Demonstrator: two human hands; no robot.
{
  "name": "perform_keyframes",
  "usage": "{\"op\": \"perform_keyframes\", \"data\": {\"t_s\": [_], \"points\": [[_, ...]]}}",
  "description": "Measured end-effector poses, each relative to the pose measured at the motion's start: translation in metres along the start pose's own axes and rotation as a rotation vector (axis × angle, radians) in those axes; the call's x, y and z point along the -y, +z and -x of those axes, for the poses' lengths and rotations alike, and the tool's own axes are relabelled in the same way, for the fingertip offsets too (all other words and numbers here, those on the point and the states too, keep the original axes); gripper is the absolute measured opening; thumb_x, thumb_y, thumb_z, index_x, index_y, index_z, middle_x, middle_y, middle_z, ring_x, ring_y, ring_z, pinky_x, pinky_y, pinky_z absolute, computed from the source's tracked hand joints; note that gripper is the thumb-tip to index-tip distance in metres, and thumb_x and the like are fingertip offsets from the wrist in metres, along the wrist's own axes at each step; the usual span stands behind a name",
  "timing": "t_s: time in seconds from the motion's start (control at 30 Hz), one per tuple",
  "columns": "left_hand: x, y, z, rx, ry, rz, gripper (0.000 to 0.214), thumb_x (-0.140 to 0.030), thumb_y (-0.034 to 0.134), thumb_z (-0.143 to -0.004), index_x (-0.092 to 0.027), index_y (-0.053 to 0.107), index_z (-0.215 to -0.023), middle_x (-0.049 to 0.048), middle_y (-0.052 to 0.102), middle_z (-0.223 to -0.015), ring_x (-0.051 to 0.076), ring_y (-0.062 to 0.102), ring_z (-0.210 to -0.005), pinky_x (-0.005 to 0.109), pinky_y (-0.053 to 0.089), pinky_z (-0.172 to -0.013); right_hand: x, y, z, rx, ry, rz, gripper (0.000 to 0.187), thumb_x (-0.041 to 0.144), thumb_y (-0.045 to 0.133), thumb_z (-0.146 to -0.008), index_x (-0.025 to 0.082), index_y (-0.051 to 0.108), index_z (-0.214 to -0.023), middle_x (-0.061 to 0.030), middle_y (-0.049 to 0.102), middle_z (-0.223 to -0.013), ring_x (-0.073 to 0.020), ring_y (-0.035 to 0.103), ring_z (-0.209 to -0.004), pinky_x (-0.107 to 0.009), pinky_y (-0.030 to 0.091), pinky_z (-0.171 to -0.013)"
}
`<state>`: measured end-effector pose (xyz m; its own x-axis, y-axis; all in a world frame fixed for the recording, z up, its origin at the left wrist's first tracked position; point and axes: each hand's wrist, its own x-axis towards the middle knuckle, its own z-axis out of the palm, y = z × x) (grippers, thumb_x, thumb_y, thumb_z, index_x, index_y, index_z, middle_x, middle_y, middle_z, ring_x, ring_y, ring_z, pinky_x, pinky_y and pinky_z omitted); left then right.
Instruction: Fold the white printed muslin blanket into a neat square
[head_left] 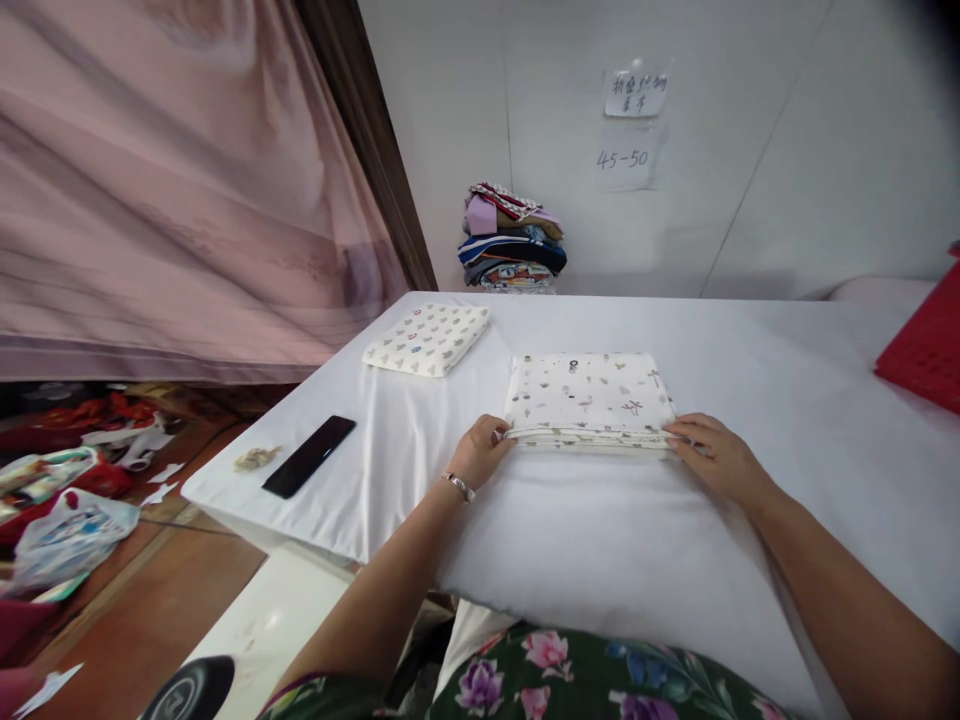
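A folded white cloth (589, 392) with small scattered prints lies flat on the white-covered table in front of me. Its layered near edge faces me. My left hand (484, 448) pinches the near left corner between thumb and fingers. At the near right corner, my right hand (712, 452) grips the edge the same way. Beyond my left hand, toward the back left, rests a second folded cloth (427, 338) with a grey, red and blue pattern.
A black phone (310, 457) and a small beige bunch (256, 459) lie at the table's left. Stacked folded fabrics (513, 240) stand behind the far edge. A red object (926, 345) is at the right. Plastic bags (71, 535) lie on the floor by a pink curtain (187, 190).
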<state>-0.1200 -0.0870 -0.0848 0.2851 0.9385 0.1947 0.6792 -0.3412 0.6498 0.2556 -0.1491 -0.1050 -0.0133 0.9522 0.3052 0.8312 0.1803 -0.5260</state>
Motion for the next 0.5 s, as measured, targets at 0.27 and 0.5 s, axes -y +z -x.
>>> {"op": "perform_keyframes", "data": {"t_s": [0.27,0.5], "points": [[-0.0075,-0.0019,-0.0067,-0.037,-0.059,-0.125,0.007,-0.021,0.053,-0.074,-0.02,0.054,-0.082,-0.0029,0.054,-0.069,0.011,0.051,-0.061,0.023,0.039,-0.059,-0.0056,-0.0018,0.0022,-0.012,-0.001,0.014,0.027,0.043,0.053,-0.078,0.029,0.065,-0.099,-0.003,0.056,-0.114,-0.0201,0.057,-0.099,-0.029,0.053,-0.068],[-0.0005,0.0035,0.0008,-0.04,-0.063,-0.232,0.008,-0.021,0.051,-0.075,-0.022,0.053,-0.084,-0.0029,0.056,-0.069,0.012,0.053,-0.062,0.024,0.039,-0.059,-0.0041,-0.0024,0.002,-0.04,-0.038,-0.005,0.025,0.043,0.054,-0.078,0.028,0.066,-0.093,-0.0036,0.057,-0.108,-0.0199,0.055,-0.098,-0.026,0.052,-0.061]]}}
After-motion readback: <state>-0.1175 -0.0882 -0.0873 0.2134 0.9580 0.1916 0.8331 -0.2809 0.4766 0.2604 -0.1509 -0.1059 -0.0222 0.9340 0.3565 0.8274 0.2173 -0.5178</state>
